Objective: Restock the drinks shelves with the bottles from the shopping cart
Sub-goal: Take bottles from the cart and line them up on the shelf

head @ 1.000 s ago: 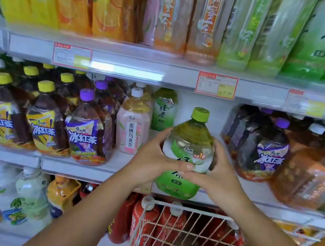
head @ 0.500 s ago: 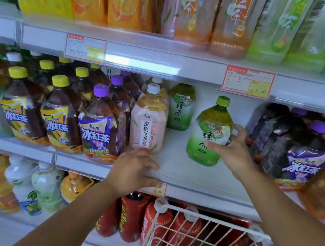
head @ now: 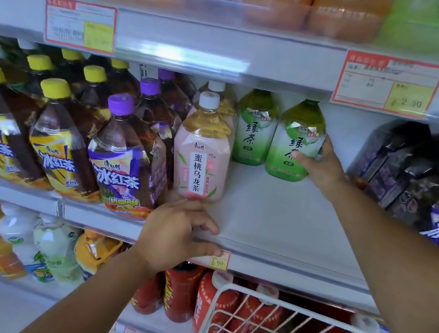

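The green bottle (head: 293, 149) was held upright far back on the shelf (head: 276, 218), its label wrapped by the right hand (head: 320, 169). Full, heavy and slick, it was judged best gripped mid-body. The shelf's near edge was clasped by the left hand (head: 176, 234).

Just the one camera, up on my head, looking forward and tipped down. It faces the middle shelf (head: 275, 227) nearly square-on and close in, close enough to read the label on the green tea bottle (head: 293, 143). The upper shelf (head: 203, 45) runs across the top, blurred. My left hand (head: 176, 234) and right hand (head: 324, 168) reach in from the bottom edge. The shopping cart (head: 291, 306) rim sits bottom right, just beneath me. It's a wide lens, so the shelf lines bend towards the sides.
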